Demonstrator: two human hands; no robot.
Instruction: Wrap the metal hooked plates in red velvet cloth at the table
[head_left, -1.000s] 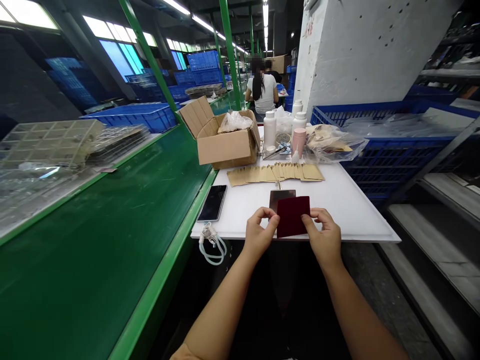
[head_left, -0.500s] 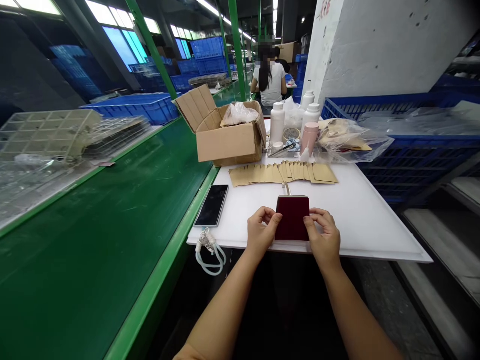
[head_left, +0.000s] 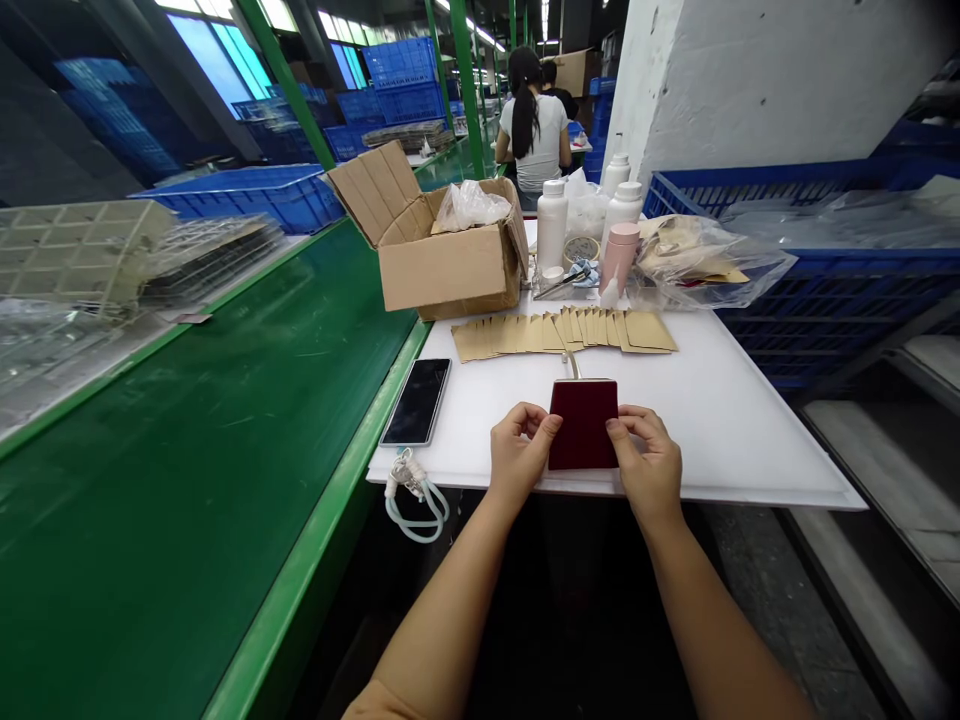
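L hand [head_left: 523, 450] at left side of dark red velvet piece [head_left: 583, 425], edge pinched btw thumb & bent fingers. R hand [head_left: 651, 458] mirroring on right side, fingertips curled over top corner area. Hands well short of pressed together, velvet piece btw them, both wrists low & forearms reaching in from bottom of view.

Velvet piece on white plastic board [head_left: 720, 445], close to front edge, roughly square, nap side up. Contact w/ board hard to tell, hands covering both sides. Thin metal hook [head_left: 574, 366] poking up just behind top edge; whatever it's attached to mostly hidden by velvet.

Just beyond: row of kraft paper envelopes [head_left: 562, 333], overlapping, fanned across board. Left end of board: smartphone [head_left: 416, 401], dark screen up, near edge. Pale cord [head_left: 415, 500] w/ small white clips hanging off front edge below phone.

Further back on board: open cardboard box [head_left: 450, 270] w/ clear plastic bag [head_left: 471, 207] inside, white plastic bottle [head_left: 552, 225], pink bottle [head_left: 619, 257], clear bag of kraft paper items [head_left: 701, 262].

Left of board: green conveyor belt [head_left: 202, 400], clear plastic trays [head_left: 75, 250] on it. Right: blue plastic crates [head_left: 795, 205]. Far down aisle: co-worker [head_left: 534, 130], back to camera, white top.
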